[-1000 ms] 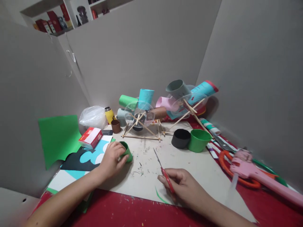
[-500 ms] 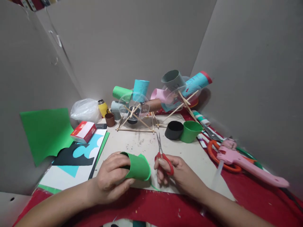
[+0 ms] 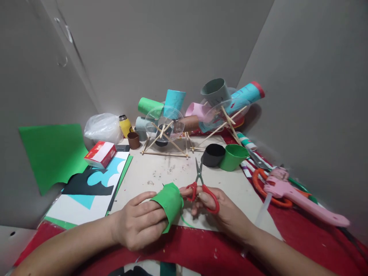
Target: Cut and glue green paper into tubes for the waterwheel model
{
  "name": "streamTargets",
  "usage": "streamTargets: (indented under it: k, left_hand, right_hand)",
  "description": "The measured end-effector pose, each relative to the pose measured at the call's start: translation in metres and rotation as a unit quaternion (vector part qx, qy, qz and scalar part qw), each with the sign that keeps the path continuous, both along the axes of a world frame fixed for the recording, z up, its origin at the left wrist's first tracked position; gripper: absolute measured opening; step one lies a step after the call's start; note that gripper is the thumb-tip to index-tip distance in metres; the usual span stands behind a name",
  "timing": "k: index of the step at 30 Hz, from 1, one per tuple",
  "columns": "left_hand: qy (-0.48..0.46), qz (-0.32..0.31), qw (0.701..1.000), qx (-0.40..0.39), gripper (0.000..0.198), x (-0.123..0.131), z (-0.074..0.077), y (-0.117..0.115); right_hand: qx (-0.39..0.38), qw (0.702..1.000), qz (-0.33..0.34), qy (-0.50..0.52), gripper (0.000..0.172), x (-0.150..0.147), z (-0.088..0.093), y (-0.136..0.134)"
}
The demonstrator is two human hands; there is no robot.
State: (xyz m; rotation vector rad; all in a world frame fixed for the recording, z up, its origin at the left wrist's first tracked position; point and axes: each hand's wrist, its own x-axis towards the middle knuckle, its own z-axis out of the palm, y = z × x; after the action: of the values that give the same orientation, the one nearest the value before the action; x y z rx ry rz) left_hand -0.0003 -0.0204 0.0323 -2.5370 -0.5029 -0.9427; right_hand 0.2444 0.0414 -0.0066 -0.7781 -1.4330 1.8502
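Note:
My left hand (image 3: 143, 222) grips a green foam tube (image 3: 170, 203), its fingers partly inside the near opening. Red-handled scissors (image 3: 211, 198) are in my right hand (image 3: 220, 209), with the blades parted and pointing away from me. One finger of that hand reaches close to the tube's right edge. Below the tube, a thin green strip (image 3: 187, 223) hangs down toward the board's front edge. Beyond the scissors, a black foam cup (image 3: 213, 155) and a green foam cup (image 3: 234, 158) stand side by side.
Two stick-and-disc wheels (image 3: 164, 124) with coloured cups stand at the back. A pink glue gun (image 3: 304, 203) lies at the right. Foam sheets (image 3: 86, 209) and a red-and-white box (image 3: 100, 154) are on the left, with a yellow bottle (image 3: 124, 125) behind.
My left hand has turned the green tube, so its far end now tilts up and away. The scissors have opened wider and moved slightly right. The view has shifted a little.

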Motion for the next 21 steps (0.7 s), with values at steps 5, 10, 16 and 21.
streamTargets:
  k: [5,10,16,21]
  left_hand:
    - [0.031,-0.012,0.999,0.022,0.031,0.004,-0.002,-0.002]
    - [0.054,-0.024,0.997,0.043,0.027,0.006,-0.008,-0.003]
    - [0.034,-0.025,0.999,0.032,0.029,0.007,-0.009,-0.002]
    - [0.05,-0.022,0.998,0.011,0.025,0.001,-0.011,-0.002]
  right_hand:
    - [0.008,1.0,0.017,-0.025,0.065,0.002,-0.001,-0.001]
    - [0.034,0.998,0.026,-0.048,0.071,0.0,0.003,-0.004]
    - [0.079,0.995,0.026,-0.053,0.065,-0.001,0.009,-0.007]
    - [0.047,0.998,0.022,-0.037,0.067,-0.001,0.007,-0.008]
